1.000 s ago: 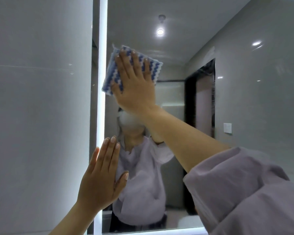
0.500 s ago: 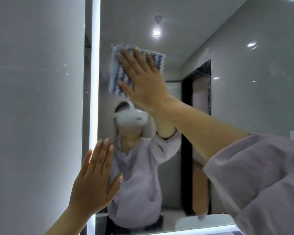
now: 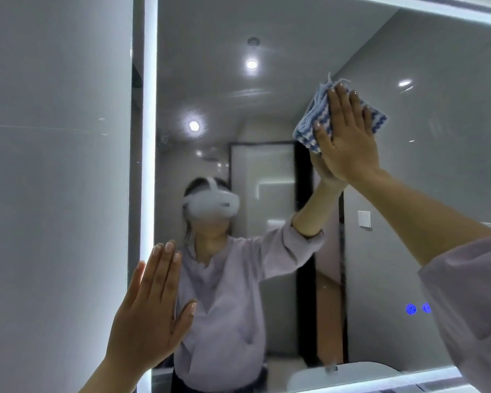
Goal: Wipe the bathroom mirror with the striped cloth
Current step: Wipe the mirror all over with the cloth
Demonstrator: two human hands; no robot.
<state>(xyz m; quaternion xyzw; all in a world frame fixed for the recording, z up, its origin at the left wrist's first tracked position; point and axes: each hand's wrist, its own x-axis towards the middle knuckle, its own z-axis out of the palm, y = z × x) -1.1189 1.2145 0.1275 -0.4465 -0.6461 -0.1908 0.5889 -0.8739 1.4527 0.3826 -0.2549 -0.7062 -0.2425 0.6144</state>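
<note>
The bathroom mirror [image 3: 267, 109] fills most of the head view, framed by a lit white strip. A folded blue-and-white striped cloth [image 3: 312, 123] lies flat against the glass at the upper right. My right hand [image 3: 346, 137] presses it there with straight fingers, arm stretched up from the lower right. My left hand [image 3: 150, 310] is flat with straight fingers at the mirror's lower left edge, over the lit strip; whether it touches the glass I cannot tell. The mirror reflects a person in a pale purple shirt.
A grey tiled wall [image 3: 54, 194] lies left of the mirror. Two blue glowing touch buttons [image 3: 417, 309] sit low on the glass at the right. The lit bottom strip [image 3: 352, 382] marks the mirror's lower edge, with a white basin reflected above it.
My right hand has swept the cloth from the mirror's upper left across to the upper right. My left hand stays at the lower left edge.
</note>
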